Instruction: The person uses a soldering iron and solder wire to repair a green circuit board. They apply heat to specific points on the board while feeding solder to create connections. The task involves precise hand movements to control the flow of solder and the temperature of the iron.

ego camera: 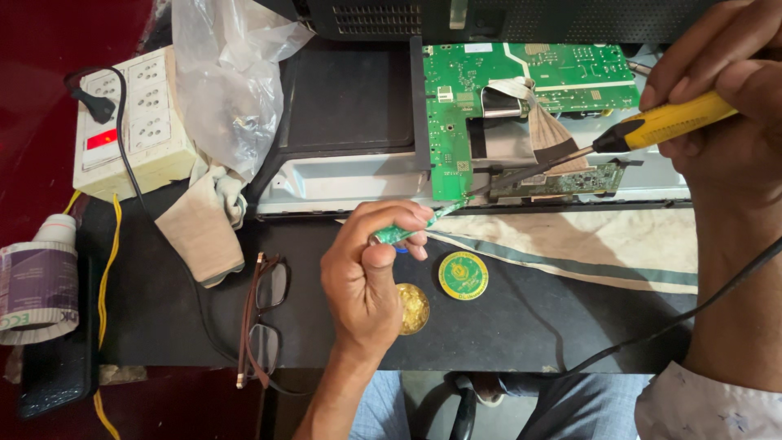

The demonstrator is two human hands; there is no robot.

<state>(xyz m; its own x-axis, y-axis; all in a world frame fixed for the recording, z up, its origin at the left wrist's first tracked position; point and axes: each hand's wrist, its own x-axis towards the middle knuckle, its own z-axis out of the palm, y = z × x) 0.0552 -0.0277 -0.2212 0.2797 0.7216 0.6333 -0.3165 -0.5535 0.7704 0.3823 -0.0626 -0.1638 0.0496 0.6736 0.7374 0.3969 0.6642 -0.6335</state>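
— So, from the head camera, what is each hand doing?

— The right hand point(721, 106) is wrapped around a yellow-handled soldering iron point(652, 126), its dark tip slanting down-left toward the lower edge of the green circuit board point(529, 77). The left hand point(371, 269) is closed, thumb and fingers pinching a thin green stick of solder wire point(415, 226) that points up-right to the same spot. Iron tip and wire end meet just beside the narrow strip board point(562, 181) below the main board; I cannot tell whether they actually touch.

— And where does the board sit?

— On the opened back of a flat screen panel point(342, 183), which lies on the dark bench point(505, 326). A flat ribbon cable point(546, 126) runs from the main board down to the strip board. A pale cloth with a green stripe point(586, 244) lies along the panel's near edge.

— Anything close to the left hand?

— Two round tins: an open one with a yellowish filling point(413, 308), partly behind the thumb side, and a green-and-yellow lid point(463, 275) just beside it. Folded spectacles point(262, 318) lie to the left.

— Further out?

— A white power strip point(134, 122) with a black plug, a crumpled clear plastic bag point(228, 81), a folded rag point(199, 228), and a white bottle point(41, 281) at the left edge. A black cord point(652, 334) crosses the bench at the right.
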